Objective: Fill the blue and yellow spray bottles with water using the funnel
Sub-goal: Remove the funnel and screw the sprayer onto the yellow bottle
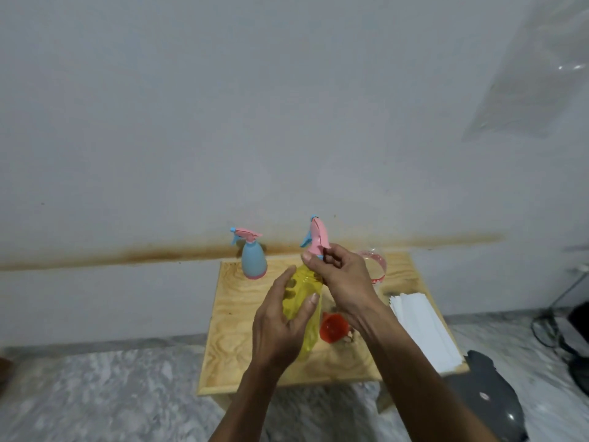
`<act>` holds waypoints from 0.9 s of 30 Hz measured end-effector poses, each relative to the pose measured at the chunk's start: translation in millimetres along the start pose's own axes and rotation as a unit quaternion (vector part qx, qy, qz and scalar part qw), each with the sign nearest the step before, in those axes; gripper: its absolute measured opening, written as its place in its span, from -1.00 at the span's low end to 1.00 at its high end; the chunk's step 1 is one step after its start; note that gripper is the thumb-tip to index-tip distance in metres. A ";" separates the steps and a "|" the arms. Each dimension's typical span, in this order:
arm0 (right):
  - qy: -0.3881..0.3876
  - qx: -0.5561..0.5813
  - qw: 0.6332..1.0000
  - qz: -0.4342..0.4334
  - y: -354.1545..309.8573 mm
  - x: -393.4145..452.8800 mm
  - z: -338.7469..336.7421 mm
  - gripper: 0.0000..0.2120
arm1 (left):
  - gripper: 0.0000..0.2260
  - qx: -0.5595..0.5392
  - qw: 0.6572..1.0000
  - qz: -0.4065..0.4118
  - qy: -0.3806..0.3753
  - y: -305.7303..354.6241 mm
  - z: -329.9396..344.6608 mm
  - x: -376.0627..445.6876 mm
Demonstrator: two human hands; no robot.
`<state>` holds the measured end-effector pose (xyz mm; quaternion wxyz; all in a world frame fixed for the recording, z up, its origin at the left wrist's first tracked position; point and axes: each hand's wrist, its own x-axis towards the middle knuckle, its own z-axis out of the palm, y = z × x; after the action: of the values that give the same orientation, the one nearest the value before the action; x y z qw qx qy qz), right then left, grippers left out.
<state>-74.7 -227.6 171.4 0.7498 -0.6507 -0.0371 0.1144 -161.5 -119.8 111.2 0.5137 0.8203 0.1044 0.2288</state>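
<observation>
1. Yellow bottle: held tilted above the wooden table, left hand wrapped round its body.
2. Right hand: pinching the pink sprayer head at the bottle's neck.
3. Blue bottle: upright near the table's far left corner, close to the stained grey wall.
4. Red funnel: lying on the table just right of the yellow bottle.
5. Clear cup at the far edge; white papers along the right edge.
6. Bare wood at the table's left and near side; marbled floor around.
</observation>
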 end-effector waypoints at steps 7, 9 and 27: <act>0.012 0.061 0.998 0.028 -4.8 5.1 0.0 -0.76 | -0.46 -0.003 1.000 0.005 0.013 5.3 4.7 16.7; 0.022 0.077 0.996 0.032 -5.1 6.2 2.2 -0.68 | -0.47 -0.016 1.000 -0.001 0.013 7.9 7.7 19.2; -0.031 0.128 0.990 0.060 2.9 16.1 2.1 -0.77 | -0.59 -0.120 0.992 -0.024 0.006 21.4 12.1 29.8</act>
<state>-59.8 -221.7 167.3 0.8171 -0.5467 -0.0062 0.1828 -131.0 -127.0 133.8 0.6135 0.7483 0.0988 0.2323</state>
